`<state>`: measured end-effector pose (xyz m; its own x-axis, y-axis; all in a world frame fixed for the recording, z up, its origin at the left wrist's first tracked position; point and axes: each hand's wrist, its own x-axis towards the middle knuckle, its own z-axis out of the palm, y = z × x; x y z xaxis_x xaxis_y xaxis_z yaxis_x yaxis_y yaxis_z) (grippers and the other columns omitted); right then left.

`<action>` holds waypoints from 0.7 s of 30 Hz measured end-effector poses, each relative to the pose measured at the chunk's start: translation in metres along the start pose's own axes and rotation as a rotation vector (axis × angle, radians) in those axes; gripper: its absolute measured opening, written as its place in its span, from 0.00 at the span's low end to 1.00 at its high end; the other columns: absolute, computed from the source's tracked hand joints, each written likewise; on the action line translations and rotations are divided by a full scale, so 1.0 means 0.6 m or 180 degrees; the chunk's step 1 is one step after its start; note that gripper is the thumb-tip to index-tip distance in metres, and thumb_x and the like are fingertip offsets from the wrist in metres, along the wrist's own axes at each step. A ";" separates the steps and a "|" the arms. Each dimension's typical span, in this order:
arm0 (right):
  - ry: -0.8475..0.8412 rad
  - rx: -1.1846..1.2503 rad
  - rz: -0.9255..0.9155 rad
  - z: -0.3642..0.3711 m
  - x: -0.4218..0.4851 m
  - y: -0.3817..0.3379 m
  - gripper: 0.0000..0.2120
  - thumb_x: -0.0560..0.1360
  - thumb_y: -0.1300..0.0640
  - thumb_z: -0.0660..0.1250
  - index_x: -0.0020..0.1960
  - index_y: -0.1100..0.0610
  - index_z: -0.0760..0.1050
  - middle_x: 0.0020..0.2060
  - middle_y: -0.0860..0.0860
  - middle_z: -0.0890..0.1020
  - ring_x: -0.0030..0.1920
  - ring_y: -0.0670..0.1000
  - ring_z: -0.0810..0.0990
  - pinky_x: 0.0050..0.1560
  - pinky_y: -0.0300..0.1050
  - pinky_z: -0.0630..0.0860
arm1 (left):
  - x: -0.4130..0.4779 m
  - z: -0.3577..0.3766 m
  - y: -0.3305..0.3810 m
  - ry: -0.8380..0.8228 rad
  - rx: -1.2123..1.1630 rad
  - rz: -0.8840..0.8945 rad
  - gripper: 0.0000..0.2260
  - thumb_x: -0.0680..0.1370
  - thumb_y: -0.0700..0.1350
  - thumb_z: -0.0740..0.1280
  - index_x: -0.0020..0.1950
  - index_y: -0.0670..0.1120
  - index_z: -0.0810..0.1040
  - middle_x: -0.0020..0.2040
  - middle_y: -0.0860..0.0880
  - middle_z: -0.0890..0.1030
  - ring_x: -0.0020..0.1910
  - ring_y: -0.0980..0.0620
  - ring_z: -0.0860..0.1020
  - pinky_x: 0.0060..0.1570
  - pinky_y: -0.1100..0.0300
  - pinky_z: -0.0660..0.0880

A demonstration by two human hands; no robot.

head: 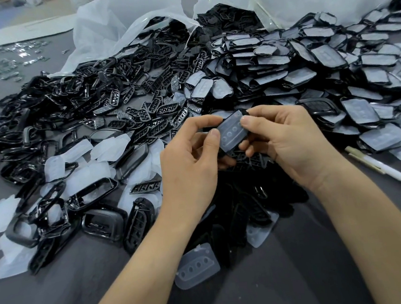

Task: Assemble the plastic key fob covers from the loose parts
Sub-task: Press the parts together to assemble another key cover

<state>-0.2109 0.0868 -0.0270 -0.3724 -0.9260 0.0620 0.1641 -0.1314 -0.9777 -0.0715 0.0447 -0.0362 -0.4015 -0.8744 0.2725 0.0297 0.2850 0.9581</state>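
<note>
My bench (62,300) is bare only along its near edge, either side of my forearms. Black frames (55,104) are heaped across its left half. Covers with pads fitted (309,68) are stacked over the right half toward the far corner, with clear bags (113,20) behind both heaps. My left hand (190,160) and right hand (286,138) are mid-bench, both pinching a translucent button pad (231,131) by its edges. A white pen (392,172) lies by the right edge. A loose pad (197,266) sits between my forearms.
</note>
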 end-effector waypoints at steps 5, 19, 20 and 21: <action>-0.0001 -0.0036 0.0020 0.001 -0.001 -0.001 0.11 0.77 0.67 0.63 0.39 0.59 0.78 0.27 0.51 0.81 0.27 0.46 0.78 0.27 0.36 0.74 | 0.001 -0.002 0.000 -0.0022 0.0041 0.0052 0.08 0.80 0.36 0.63 0.52 0.47 0.78 0.40 0.48 0.83 0.28 0.52 0.81 0.30 0.64 0.76; 0.0140 -0.0344 -0.0163 0.000 0.001 -0.001 0.12 0.72 0.59 0.66 0.30 0.52 0.79 0.28 0.48 0.79 0.28 0.48 0.76 0.27 0.38 0.71 | -0.005 0.000 -0.002 -0.0146 0.0487 0.0436 0.09 0.80 0.37 0.63 0.53 0.49 0.78 0.39 0.53 0.83 0.29 0.56 0.82 0.33 0.58 0.80; 0.0186 -0.0409 -0.0216 0.001 0.001 -0.001 0.15 0.74 0.61 0.65 0.30 0.52 0.78 0.27 0.48 0.79 0.28 0.48 0.75 0.27 0.37 0.71 | -0.005 0.000 -0.002 -0.0138 0.0544 0.0484 0.09 0.80 0.37 0.63 0.53 0.48 0.78 0.39 0.53 0.83 0.29 0.57 0.82 0.33 0.58 0.79; 0.0221 -0.0479 -0.0266 0.001 0.000 -0.002 0.16 0.76 0.63 0.65 0.31 0.52 0.78 0.27 0.48 0.78 0.28 0.48 0.75 0.27 0.37 0.72 | -0.005 0.000 -0.002 -0.0126 0.0591 0.0520 0.09 0.80 0.37 0.63 0.54 0.48 0.78 0.40 0.53 0.83 0.30 0.58 0.82 0.32 0.59 0.79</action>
<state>-0.2105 0.0866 -0.0258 -0.4419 -0.8868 0.1355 -0.0066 -0.1478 -0.9890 -0.0704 0.0471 -0.0384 -0.4408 -0.7957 0.4154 -0.0701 0.4919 0.8678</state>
